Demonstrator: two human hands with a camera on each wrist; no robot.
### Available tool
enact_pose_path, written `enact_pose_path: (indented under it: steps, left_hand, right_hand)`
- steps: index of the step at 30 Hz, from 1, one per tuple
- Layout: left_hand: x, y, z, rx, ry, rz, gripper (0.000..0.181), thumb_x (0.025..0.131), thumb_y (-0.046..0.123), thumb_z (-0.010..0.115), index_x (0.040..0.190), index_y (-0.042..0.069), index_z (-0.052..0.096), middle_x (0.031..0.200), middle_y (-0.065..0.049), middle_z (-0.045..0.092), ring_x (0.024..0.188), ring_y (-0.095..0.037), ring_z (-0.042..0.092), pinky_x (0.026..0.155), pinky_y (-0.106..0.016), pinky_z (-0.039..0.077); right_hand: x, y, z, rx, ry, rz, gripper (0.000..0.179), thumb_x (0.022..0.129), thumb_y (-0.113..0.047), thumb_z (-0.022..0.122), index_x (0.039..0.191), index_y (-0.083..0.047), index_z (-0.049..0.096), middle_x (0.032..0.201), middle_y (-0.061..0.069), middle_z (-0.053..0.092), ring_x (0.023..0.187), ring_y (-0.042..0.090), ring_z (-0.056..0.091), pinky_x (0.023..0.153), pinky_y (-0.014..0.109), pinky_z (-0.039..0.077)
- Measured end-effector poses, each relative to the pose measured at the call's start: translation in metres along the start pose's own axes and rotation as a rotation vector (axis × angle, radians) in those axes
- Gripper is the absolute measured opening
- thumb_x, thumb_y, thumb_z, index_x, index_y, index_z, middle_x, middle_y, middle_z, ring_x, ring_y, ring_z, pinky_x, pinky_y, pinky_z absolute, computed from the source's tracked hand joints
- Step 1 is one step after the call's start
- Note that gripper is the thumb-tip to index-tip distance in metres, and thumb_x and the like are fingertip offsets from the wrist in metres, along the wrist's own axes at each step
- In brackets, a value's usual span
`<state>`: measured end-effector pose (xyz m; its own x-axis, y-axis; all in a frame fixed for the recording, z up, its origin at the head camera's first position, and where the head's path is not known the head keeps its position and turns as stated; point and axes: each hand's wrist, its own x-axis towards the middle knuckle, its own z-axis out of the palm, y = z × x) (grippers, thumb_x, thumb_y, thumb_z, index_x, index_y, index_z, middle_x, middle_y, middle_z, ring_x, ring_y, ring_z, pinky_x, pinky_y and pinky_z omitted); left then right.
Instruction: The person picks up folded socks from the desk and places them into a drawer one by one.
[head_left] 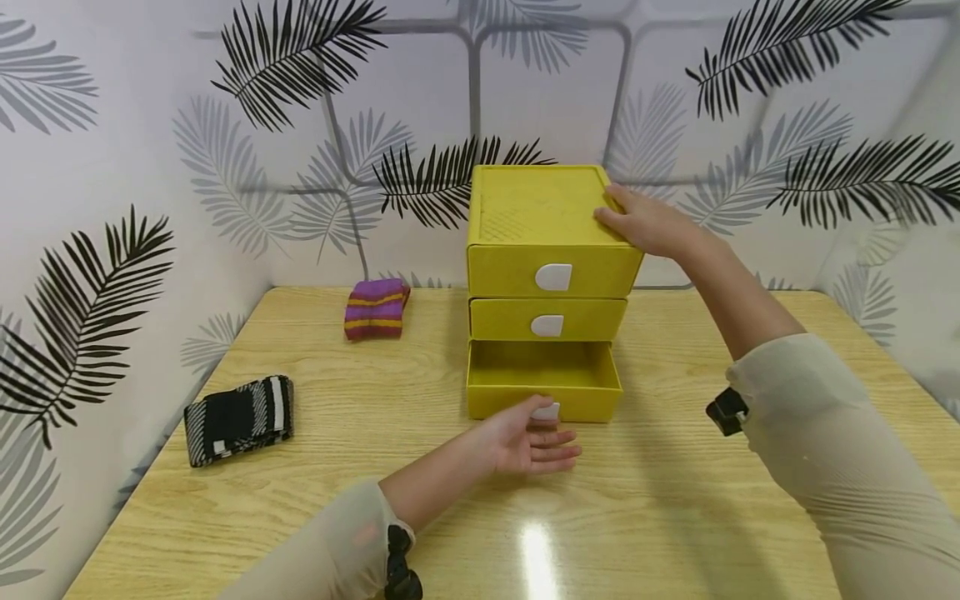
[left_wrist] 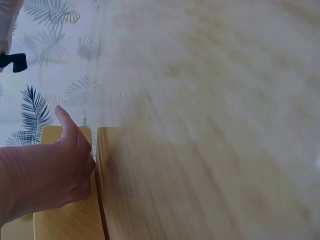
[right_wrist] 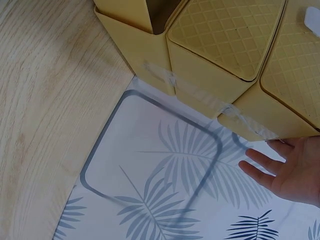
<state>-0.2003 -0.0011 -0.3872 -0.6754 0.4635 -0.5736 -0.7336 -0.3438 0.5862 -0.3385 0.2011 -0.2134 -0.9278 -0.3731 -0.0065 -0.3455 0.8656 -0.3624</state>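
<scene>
We see a wood table (head_left: 630, 517) with a yellow box (head_left: 536, 204) at its far side. The box's bottom drawer (head_left: 581, 403) sticks out to the near side, long from left to right. The right hand (head_left: 648, 221) rests on the box's top right edge, fingers loose, not wrapped round it. The left hand (head_left: 522, 444) is nearer the drawer. Its fingers are loose and point right, and the drawer lies just far of them. Its thumb is right by the white handle (head_left: 550, 412); we cannot tell if they touch.
</scene>
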Motion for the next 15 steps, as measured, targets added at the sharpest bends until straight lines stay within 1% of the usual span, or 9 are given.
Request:
enact_pose_path:
  steps: [4,7,10,15]
  left_hand:
    - [-0.006,-0.006,0.000,-0.010,0.004,-0.005,0.045,0.094,0.030,0.052,0.119,-0.005,0.039,0.118,-0.024,0.053,0.110,-0.039,0.051,0.088,-0.043,0.045]
    - [-0.010,-0.010,-0.001,-0.004,0.002,-0.015,0.046,0.094,0.031,0.051,0.120,-0.005,0.038,0.119,-0.025,0.053,0.109,-0.039,0.052,0.088,-0.043,0.045]
    - [-0.014,-0.014,-0.002,0.002,-0.011,-0.026,0.048,0.094,0.031,0.051,0.122,-0.005,0.037,0.119,-0.025,0.053,0.108,-0.039,0.053,0.088,-0.043,0.045]
    - [-0.020,-0.021,-0.004,0.010,-0.033,-0.041,0.047,0.094,0.032,0.051,0.122,-0.004,0.038,0.115,-0.023,0.055,0.108,-0.039,0.053,0.089,-0.043,0.044]
  right_hand:
    - [0.000,0.000,0.000,0.006,-0.004,0.006,0.065,0.099,-0.041,0.026,0.147,-0.002,0.004,0.149,0.023,0.007,0.135,0.036,0.007,0.107,0.048,0.008]
    - [0.000,0.000,-0.001,0.011,-0.011,0.012,0.066,0.099,-0.041,0.026,0.147,-0.002,0.002,0.149,0.023,0.006,0.135,0.036,0.006,0.107,0.048,0.007]
    - [-0.001,-0.001,-0.001,0.010,-0.011,0.015,0.066,0.100,-0.041,0.025,0.147,-0.001,0.002,0.149,0.024,0.006,0.135,0.037,0.006,0.107,0.048,0.006]
    - [-0.001,-0.001,-0.001,0.007,-0.007,0.009,0.066,0.100,-0.040,0.025,0.146,0.001,0.002,0.148,0.025,0.006,0.135,0.037,0.006,0.107,0.048,0.007]
